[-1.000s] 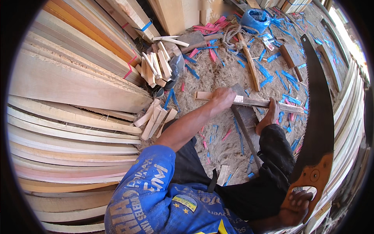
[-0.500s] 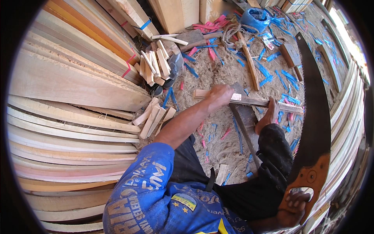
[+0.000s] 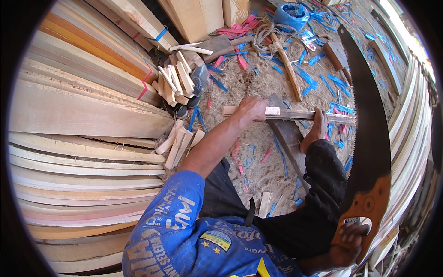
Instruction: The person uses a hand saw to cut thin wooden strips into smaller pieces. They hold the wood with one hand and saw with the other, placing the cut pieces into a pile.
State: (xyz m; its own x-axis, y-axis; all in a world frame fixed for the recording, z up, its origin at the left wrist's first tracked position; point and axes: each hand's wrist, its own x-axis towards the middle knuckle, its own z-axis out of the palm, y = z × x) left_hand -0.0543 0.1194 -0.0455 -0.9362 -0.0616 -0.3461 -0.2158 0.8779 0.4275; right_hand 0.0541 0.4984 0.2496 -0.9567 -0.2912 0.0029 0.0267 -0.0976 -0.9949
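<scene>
My left hand (image 3: 253, 108) grips a narrow wooden batten (image 3: 295, 114) lying crosswise on a dark plank (image 3: 287, 143). My bare right foot (image 3: 314, 136) presses against the batten, toes over it. In my right hand (image 3: 348, 242) is the wooden handle of a large handsaw (image 3: 369, 134), its long toothed blade pointing up and away, beside the batten's right end. Whether the teeth touch that end I cannot tell.
Stacked boards (image 3: 83, 115) line the left, long pale strips (image 3: 406, 120) the right. Short offcuts (image 3: 177, 78) pile at upper left. A blue bag (image 3: 290, 18), a loose stick (image 3: 286, 64), a dark wooden block (image 3: 336, 57), rope and blue and pink scraps lie on the dusty ground.
The view has turned slightly, shifting the scene. In the picture my left hand and the saw blade sit a little further left; both grips look the same.
</scene>
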